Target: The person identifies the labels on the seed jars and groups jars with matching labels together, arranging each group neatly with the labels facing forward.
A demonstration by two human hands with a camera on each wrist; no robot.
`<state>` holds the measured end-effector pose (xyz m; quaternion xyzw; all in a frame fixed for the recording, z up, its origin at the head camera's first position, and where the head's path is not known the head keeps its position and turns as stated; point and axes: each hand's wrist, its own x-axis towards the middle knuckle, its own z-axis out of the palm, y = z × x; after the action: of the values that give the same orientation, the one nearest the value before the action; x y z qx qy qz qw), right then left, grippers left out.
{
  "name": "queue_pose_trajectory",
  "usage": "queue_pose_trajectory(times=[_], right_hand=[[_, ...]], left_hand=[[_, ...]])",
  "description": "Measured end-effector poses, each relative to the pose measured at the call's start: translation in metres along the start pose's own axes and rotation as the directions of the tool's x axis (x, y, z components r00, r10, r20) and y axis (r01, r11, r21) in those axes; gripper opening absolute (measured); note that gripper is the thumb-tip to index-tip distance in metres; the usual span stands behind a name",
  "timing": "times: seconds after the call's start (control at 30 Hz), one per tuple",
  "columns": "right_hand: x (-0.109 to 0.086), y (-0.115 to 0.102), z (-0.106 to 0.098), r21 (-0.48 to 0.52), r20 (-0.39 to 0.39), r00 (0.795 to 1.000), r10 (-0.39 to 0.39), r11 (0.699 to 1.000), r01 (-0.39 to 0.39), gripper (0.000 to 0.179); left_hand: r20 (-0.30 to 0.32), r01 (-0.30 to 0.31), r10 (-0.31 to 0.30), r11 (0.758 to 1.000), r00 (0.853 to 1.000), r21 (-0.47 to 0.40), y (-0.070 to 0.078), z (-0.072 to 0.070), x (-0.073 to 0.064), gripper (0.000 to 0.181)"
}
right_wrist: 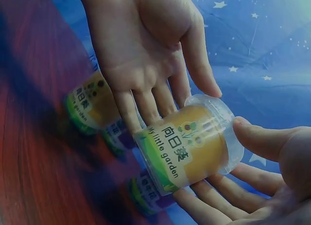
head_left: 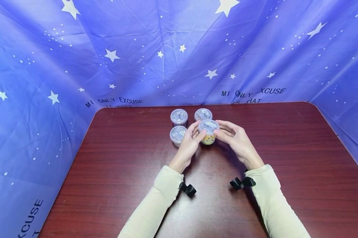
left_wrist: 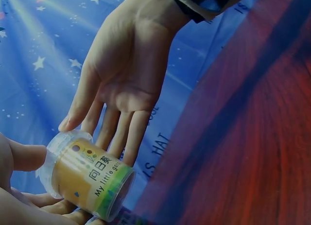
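Both hands hold a small clear plastic tub [head_left: 208, 136] between them, over the table. Its lid is translucent, and its yellow and green label reads "My little garden" in the right wrist view. My left hand [head_left: 189, 142] grips the tub's left side, thumb at the lid's edge and fingers behind. My right hand [head_left: 238, 137] grips the other side in the same way. The tub [left_wrist: 92, 179] lies across both hands' fingers in the left wrist view. Just left of the left hand stands another lidded tub [head_left: 177, 134], partly covered by that hand.
Two more lidded tubs stand behind, one at the left [head_left: 179, 116] and one at the right [head_left: 202, 114], partly hidden by the held tub. The table [head_left: 113, 185] is dark red wood. A blue star-printed cloth [head_left: 167, 72] hangs around its back and sides.
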<state>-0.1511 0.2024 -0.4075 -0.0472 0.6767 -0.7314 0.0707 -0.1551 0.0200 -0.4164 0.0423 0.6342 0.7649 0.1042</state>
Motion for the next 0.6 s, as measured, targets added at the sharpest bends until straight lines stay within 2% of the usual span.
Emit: queue_pose_trajectory(times=[0.37,0.6], right_hand=[[0.003,0.009,-0.004,-0.195,0.019,1.000,0.022,0.981,-0.018,0.051],[0.004,0.017,-0.007,-0.320,0.037,0.999,0.022,0.947,-0.009,0.049]], left_hand=[[0.009,0.019,-0.019,1.000,1.000,-0.011,-0.014,0.001,0.003,0.053],[0.001,0.050,-0.050,0.999,0.999,0.009,-0.025,0.001,0.006,0.054]])
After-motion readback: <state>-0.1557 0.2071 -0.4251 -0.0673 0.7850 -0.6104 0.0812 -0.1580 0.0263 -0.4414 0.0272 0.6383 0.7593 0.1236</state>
